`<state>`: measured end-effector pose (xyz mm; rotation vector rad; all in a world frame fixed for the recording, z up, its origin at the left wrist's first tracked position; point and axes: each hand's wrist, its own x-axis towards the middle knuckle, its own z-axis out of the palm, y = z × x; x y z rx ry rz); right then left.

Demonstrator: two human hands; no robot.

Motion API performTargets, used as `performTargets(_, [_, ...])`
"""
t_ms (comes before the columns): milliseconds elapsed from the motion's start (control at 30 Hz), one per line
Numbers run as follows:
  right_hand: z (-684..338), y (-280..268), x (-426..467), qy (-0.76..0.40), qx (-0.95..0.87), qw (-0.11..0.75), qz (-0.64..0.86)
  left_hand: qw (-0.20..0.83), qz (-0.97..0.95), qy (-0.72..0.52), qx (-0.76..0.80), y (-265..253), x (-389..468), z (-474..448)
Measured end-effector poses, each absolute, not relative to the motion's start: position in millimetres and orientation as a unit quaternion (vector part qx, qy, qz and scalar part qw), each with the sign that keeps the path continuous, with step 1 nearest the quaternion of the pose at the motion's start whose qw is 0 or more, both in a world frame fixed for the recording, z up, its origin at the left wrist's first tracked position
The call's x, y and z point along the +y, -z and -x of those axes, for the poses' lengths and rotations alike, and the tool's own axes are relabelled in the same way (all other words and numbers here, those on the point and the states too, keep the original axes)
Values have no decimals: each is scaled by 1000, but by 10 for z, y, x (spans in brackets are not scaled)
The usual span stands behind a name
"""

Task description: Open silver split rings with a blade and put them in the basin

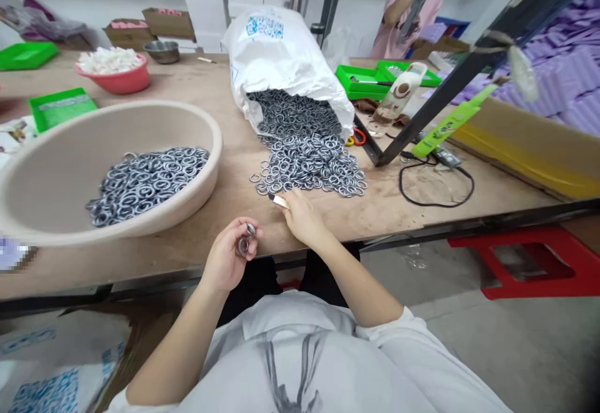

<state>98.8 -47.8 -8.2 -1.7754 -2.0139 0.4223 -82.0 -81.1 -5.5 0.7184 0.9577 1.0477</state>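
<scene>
Curled fingers of my left hand (pixel 229 255) hold a couple of grey rings (pixel 243 245) above the table's front edge. My right hand (pixel 304 216) is closed around a small white-handled tool (pixel 280 201) with a dark tip; its exact kind is unclear. That hand is at the near edge of a loose pile of grey rings (pixel 309 163). The pile spills from the mouth of a large white sack (pixel 285 44) lying on the table. Left of my hands, a big beige basin (pixel 42 175) contains many more such rings (pixel 150 185).
A dark metal post (pixel 422 110) slants up at the right, near a black cable (pixel 403 191) and a lime-green object (pixel 452 122). Red-handled scissors (pixel 359 136) lie beside the sack. Green trays (pixel 68 105) and a red bowl (pixel 112 82) stand back left. A red stool (pixel 539 266) is below right. Another person (pixel 398 16) stands behind.
</scene>
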Motion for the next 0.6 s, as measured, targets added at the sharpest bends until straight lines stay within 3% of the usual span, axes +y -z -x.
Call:
performTargets(133, [-1021, 67, -687, -298, -697, 354, 548, 643, -404, -466, 453, 130, -791, 757])
performTargets(333, [-920, 17, -911, -423, -637, 417, 491, 531, -567, -449, 441, 199, -823, 657])
performTargets(500, [-849, 22, -961, -400, -633, 470, 468, 603, -484, -487, 407, 185, -856, 575])
performTargets(600, [-847, 62, -926, -442, -598, 504, 440, 630, -449, -497, 393, 151, -880, 480])
